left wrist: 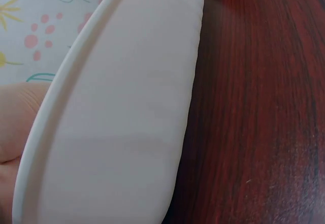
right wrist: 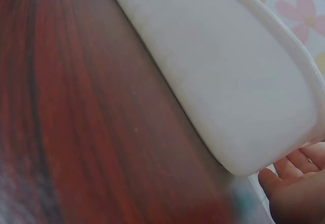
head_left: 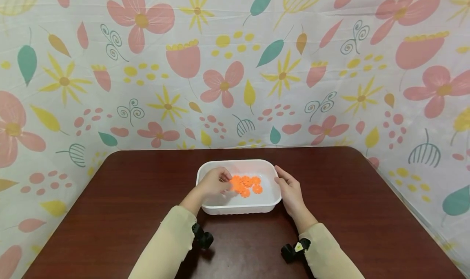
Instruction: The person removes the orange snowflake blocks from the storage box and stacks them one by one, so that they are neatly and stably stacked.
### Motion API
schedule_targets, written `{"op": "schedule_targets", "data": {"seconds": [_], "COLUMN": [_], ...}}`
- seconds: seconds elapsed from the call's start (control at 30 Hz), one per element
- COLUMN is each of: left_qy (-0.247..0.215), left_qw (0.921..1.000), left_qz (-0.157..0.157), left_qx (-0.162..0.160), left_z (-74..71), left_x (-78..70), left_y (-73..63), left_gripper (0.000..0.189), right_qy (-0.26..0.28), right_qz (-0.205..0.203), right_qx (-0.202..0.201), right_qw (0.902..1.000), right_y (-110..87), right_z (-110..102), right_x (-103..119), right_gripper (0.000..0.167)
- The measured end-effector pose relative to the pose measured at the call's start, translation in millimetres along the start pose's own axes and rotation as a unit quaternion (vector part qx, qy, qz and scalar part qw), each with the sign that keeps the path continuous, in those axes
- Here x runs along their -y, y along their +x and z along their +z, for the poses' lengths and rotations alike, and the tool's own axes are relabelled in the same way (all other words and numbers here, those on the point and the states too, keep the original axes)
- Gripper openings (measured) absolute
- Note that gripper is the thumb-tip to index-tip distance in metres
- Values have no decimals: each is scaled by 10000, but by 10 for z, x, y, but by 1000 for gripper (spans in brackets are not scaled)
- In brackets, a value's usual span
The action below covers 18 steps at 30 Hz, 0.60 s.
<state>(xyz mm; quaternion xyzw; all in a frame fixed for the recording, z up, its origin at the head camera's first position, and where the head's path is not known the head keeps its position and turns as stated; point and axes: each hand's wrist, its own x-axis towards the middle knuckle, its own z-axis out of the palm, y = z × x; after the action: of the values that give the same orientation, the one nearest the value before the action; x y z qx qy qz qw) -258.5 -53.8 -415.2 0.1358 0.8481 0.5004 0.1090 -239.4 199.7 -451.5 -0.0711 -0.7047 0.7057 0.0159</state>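
Observation:
A white rectangular plastic tray point(head_left: 238, 209) sits on the dark table, its side wall filling much of both wrist views. Inside it lie several flat orange flower-shaped pieces point(head_left: 246, 193), loosely heaped around the middle. My left hand point(head_left: 214, 183) reaches over the tray's left side, fingers bent and fingertips right at the left edge of the pieces. Whether a piece is between those fingers I cannot tell; in the left wrist view the wall point(left wrist: 122, 107) hides most of the hand. At the tray's right end my right hand point(head_left: 292, 193) holds the rim, its fingers point(right wrist: 289, 170) at the outside corner.
Reddish-brown wood grain marks the table point(head_left: 147, 181), which has rounded far corners. Close behind its far edge hangs a floral-patterned cloth point(head_left: 257, 128), which also runs along both sides. A black camera mount point(head_left: 202, 237) is strapped at the left wrist, another point(head_left: 293, 250) at the right.

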Motion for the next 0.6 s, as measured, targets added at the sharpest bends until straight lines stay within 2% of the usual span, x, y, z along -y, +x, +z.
{"op": "schedule_targets", "data": {"seconds": [0.33, 0.6], "left_qy": [-279, -465], "left_qw": [9994, 9988], "left_qz": [210, 96], "left_qx": [-43, -105], "left_z": [-87, -169], "left_x": [-17, -44], "left_y": [-76, -110], "left_gripper": [19, 17], "right_qy": [74, 168], "right_qz": [-41, -32], "right_qx": [131, 261], "right_qw": [9999, 9995], "right_y": [-7, 1], "right_z": [1, 3], "right_x": [-17, -22], "right_gripper": [47, 49]}}
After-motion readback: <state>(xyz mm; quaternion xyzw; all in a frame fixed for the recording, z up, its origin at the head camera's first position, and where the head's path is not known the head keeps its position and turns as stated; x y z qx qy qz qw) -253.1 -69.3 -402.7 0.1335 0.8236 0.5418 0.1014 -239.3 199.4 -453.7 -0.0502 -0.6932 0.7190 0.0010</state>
